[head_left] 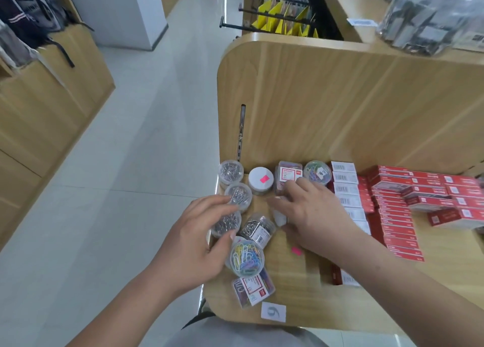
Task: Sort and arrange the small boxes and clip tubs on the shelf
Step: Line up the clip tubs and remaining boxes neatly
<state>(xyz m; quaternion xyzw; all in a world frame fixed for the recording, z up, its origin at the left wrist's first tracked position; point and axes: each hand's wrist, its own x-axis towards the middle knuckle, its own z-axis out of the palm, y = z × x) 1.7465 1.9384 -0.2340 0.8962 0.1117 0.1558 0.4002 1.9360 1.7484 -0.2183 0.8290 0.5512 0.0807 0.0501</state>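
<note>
Hazards first: three tubs of silver clips stand in a line along the open edge of the shelf (301, 281), so a sideways nudge from the left hand (193, 239) would likely send one to the floor. A tub lying on its side (258, 228), just off the left thumb, could roll if bumped. The left fingers (222, 200) arch over the nearest silver-clip tub (225, 223), fingertips touching the next tub (238, 194) beyond it and thumb at its near rim; whether they clamp it cannot be told. The right hand (311, 215) is blurred, with fingers splayed and nearly straight. A small white thing (279, 218) lies between its thumb and forefinger, but no grip can be confirmed. A labelled clear box (288, 175) sits just beyond the right fingertips. A tub of coloured clips (247, 257) stands beside the left thumb, and red boxes (400, 231) are stacked outboard of the right wrist.
</note>
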